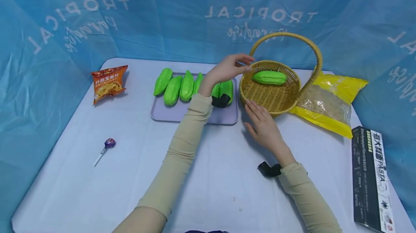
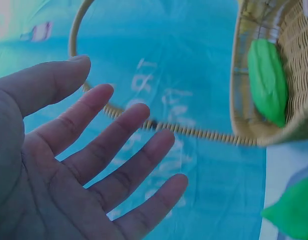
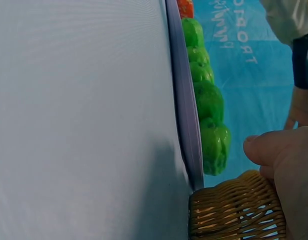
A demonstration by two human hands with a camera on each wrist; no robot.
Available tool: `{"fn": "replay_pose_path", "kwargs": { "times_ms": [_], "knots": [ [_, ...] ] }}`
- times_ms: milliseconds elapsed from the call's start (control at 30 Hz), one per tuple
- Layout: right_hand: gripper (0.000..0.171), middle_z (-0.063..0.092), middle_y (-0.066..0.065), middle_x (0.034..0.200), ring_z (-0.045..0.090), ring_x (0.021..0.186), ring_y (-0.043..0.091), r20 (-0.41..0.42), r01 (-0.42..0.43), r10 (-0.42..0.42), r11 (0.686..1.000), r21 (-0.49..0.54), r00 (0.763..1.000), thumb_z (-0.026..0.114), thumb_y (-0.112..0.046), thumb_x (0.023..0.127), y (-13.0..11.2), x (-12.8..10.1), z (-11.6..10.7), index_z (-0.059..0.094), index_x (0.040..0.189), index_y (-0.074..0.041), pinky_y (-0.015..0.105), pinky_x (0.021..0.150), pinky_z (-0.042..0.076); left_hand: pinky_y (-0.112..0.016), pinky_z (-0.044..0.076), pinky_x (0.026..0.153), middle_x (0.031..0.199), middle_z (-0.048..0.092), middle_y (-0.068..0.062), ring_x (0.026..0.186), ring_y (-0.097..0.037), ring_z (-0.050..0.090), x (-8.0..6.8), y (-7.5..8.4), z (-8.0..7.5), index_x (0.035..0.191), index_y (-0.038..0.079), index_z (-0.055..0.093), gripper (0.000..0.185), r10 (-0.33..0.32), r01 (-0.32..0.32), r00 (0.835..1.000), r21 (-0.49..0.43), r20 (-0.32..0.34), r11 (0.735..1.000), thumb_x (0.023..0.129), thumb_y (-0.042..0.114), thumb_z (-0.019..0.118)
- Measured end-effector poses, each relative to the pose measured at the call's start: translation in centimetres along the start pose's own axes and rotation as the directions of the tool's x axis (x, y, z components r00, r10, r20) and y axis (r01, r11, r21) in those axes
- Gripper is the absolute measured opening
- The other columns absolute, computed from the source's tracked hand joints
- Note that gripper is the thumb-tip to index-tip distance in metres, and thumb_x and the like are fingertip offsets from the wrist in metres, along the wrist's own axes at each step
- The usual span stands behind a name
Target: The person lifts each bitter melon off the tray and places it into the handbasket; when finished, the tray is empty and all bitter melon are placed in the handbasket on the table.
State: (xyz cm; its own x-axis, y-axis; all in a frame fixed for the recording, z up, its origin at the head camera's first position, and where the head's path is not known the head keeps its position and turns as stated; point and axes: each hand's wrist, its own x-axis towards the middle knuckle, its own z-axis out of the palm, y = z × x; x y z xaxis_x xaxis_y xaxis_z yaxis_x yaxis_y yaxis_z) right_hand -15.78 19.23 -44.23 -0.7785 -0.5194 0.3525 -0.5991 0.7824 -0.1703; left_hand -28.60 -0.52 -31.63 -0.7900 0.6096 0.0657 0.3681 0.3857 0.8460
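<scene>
Lying near the far left corner of the white table point(image 1: 130, 189) is a small orange-and-red foil snack bag point(image 1: 108, 84), and nearer the front is a lollipop in a purple patterned wrapper on a white stick point(image 1: 109, 143). To their right a shallow lilac rectangular tray point(image 1: 169, 114) bears a row of bright green, ribbed, tapering melons point(image 1: 173, 90), some partly hidden by the left wrist. The left hand point(image 1: 230, 67) hangs above the tray's right end, fingers spread and slightly bent, palm bare and holding nothing; whether its fingertips touch the basket's handle I cannot tell. Just right of the tray stands a round golden-brown woven basket point(image 1: 260, 97) with a tall arched handle point(image 1: 320, 57), and one more green melon point(image 1: 269, 77) lies inside, toward the back. The right hand point(image 1: 263, 126) rests its extended fingers on the basket's near left rim, thumb held apart, grasping nothing. Right of the basket lies a yellow plastic bag with a clear window point(image 1: 328, 101), and along the table's right edge a long black-and-white cardboard box lettered PASTA point(image 1: 368, 178).
</scene>
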Motion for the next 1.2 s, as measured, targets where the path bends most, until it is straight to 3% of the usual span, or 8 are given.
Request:
{"fn": "replay_pose_path", "kwargs": {
  "times_ms": [267, 467, 733, 900, 1033, 1200],
  "knots": [
    [0.06, 0.036, 0.018, 0.154, 0.034, 0.142, 0.034, -0.006, -0.006, 0.006, 1.0, 0.012, 1.0, 0.062, -0.017, 0.093, 0.0, 0.0, 0.1, 0.04, 0.145, 0.004, 0.052, 0.115, 0.029, -0.034, 0.048, 0.098, 0.139, 0.055, -0.006, 0.123, -0.021, 0.055, -2.4, -2.3, -1.8, 0.14, 0.015, 0.051, 0.042, -0.026, 0.015, 0.984, -0.065, -0.177, 0.998, 0.099, 0.025, 0.056],
    [0.06, 0.036, 0.018, 0.154, 0.034, 0.142, 0.034, -0.008, -0.006, 0.006, 1.0, 0.015, 1.0, 0.063, -0.017, 0.093, 0.0, 0.1, 0.2, 0.04, 0.145, 0.003, 0.052, 0.116, 0.028, -0.036, 0.048, 0.098, 0.139, 0.055, -0.008, 0.122, -0.022, 0.055, -4.1, -4.2, -2.5, 0.14, 0.017, 0.052, 0.044, -0.04, -0.005, 0.945, -0.137, -0.323, 0.991, 0.097, 0.023, 0.06],
    [0.061, 0.037, 0.018, 0.154, 0.035, 0.142, 0.034, -0.014, 0.0, 0.0, 1.0, 0.008, 1.0, 0.064, -0.016, 0.092, 0.0, 0.0, 0.1, 0.04, 0.145, 0.004, 0.053, 0.115, 0.029, -0.039, 0.047, 0.102, 0.141, 0.052, -0.016, 0.128, -0.029, 0.051, -6.6, -6.6, -4.0, 0.141, 0.008, 0.049, 0.047, -0.065, -0.055, 0.869, -0.226, -0.49, 0.973, 0.096, 0.013, 0.061],
    [0.061, 0.037, 0.019, 0.153, 0.036, 0.141, 0.034, -0.024, 0.009, -0.009, 1.0, -0.003, 1.0, 0.065, -0.015, 0.091, 0.0, -0.1, 0.1, 0.041, 0.144, 0.005, 0.052, 0.115, 0.029, -0.039, 0.045, 0.106, 0.142, 0.051, -0.017, 0.131, -0.031, 0.049, -8.0, -8.0, -5.2, 0.141, 0.005, 0.048, 0.048, -0.106, -0.056, 0.804, -0.252, -0.585, 0.966, 0.095, 0.01, 0.06],
    [0.062, 0.038, 0.019, 0.153, 0.036, 0.141, 0.034, -0.038, 0.023, -0.023, 1.0, -0.005, 0.999, 0.065, -0.015, 0.091, 0.0, -0.1, 0.2, 0.041, 0.144, 0.006, 0.051, 0.115, 0.029, -0.039, 0.042, 0.108, 0.143, 0.05, -0.019, 0.133, -0.032, 0.046, -9.1, -9.1, -5.9, 0.141, 0.002, 0.048, 0.047, -0.159, -0.041, 0.75, -0.285, -0.642, 0.958, 0.095, 0.006, 0.059],
    [0.063, 0.039, 0.019, 0.152, 0.038, 0.139, 0.034, -0.067, 0.042, -0.042, 0.999, 0.007, 0.997, 0.068, -0.015, 0.089, 0.0, 0.0, 0.3, 0.042, 0.143, 0.006, 0.051, 0.114, 0.03, -0.039, 0.041, 0.109, 0.141, 0.052, -0.017, 0.133, -0.03, 0.047, -10.5, -10.2, -6.7, 0.141, 0.006, 0.05, 0.046, -0.195, -0.003, 0.703, -0.278, -0.684, 0.961, 0.096, 0.01, 0.059]
  ]
}}
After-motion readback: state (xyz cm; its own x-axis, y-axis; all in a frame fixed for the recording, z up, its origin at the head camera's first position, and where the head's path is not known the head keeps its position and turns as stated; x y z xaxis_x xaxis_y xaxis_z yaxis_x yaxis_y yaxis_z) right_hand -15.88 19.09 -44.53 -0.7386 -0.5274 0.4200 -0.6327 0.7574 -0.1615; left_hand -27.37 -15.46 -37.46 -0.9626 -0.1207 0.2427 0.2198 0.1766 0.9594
